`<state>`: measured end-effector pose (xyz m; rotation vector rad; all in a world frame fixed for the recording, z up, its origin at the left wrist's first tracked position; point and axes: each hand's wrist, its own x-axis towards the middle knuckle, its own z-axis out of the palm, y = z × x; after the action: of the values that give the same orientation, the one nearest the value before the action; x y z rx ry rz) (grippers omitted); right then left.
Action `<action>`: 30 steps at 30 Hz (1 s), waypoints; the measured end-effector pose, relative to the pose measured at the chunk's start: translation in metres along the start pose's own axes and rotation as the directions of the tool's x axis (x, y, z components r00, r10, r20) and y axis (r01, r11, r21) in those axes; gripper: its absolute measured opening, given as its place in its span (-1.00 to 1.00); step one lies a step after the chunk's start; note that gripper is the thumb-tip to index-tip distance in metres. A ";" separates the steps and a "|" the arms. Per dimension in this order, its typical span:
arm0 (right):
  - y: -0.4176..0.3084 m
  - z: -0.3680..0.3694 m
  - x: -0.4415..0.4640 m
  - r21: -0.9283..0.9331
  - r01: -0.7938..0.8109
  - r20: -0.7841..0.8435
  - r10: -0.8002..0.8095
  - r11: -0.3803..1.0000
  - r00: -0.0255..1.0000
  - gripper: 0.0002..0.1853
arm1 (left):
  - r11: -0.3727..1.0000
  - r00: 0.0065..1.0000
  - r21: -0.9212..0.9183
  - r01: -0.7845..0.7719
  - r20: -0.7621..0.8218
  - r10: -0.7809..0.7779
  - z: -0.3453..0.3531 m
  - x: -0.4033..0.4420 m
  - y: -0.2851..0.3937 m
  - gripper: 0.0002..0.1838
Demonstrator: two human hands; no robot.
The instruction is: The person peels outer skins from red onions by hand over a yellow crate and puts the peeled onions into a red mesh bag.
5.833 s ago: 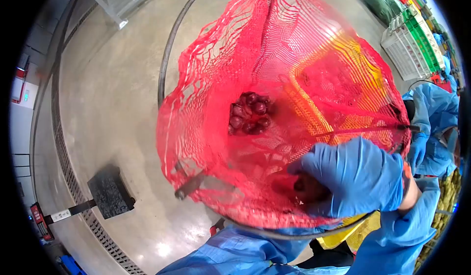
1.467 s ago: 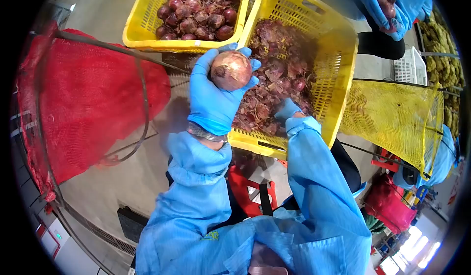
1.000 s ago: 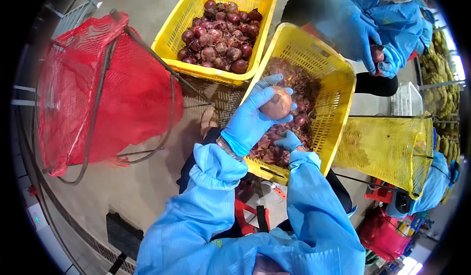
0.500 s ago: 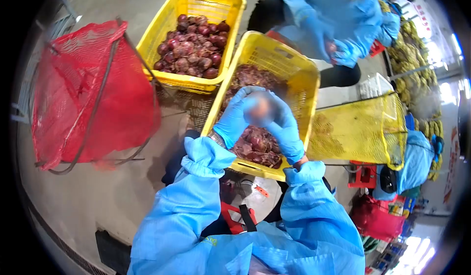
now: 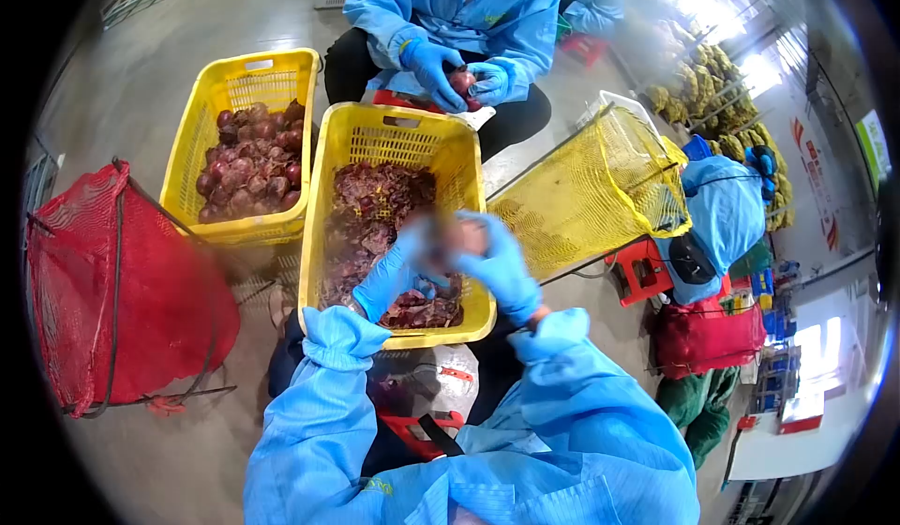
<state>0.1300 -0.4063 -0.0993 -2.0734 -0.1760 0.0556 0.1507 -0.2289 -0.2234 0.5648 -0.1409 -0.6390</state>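
Note:
My left hand (image 5: 392,272), in a blue glove, and my right hand (image 5: 502,264), gloved alike, meet over a yellow crate (image 5: 319,234) of loose onion skins (image 5: 367,234). Between them is an onion (image 5: 461,240), partly blurred. My right fingers wrap round its right side; my left hand is at its left, its fingers smeared by motion. A second yellow crate (image 5: 174,164) to the left holds several red onions (image 5: 251,173).
A red net bag (image 5: 141,281) on a metal frame stands at left, a yellow net bag (image 5: 591,197) at right. Opposite, a co-worker's gloved hands (image 5: 455,80) hold an onion. A red stool (image 5: 642,272) and another person in blue (image 5: 722,216) are at right.
The onion has passed from my left hand alone to between both hands. My right hand has come up from the skins. The view has turned, bringing the co-worker to the top middle.

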 end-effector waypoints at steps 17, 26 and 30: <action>0.019 -0.174 0.023 -0.230 0.184 -0.291 -0.248 0.956 0.924 -0.55 | 0.981 0.813 0.109 -0.161 -0.548 0.194 -0.034 -0.018 0.035 -0.54; 0.263 0.053 0.076 -0.766 0.287 0.601 0.482 0.575 0.638 -0.62 | 0.976 0.787 0.137 -0.169 -0.577 0.218 -0.034 -0.026 0.060 -0.55; 0.344 0.090 0.055 -0.812 0.484 0.583 0.429 0.326 0.690 -0.73 | 0.971 0.789 0.122 -0.207 -0.566 0.239 -0.041 -0.031 0.070 -0.55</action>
<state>0.2096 -0.4843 -0.4416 -3.1571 -0.9901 1.0653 0.1745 -0.1457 -0.2187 0.7608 0.3505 -0.2079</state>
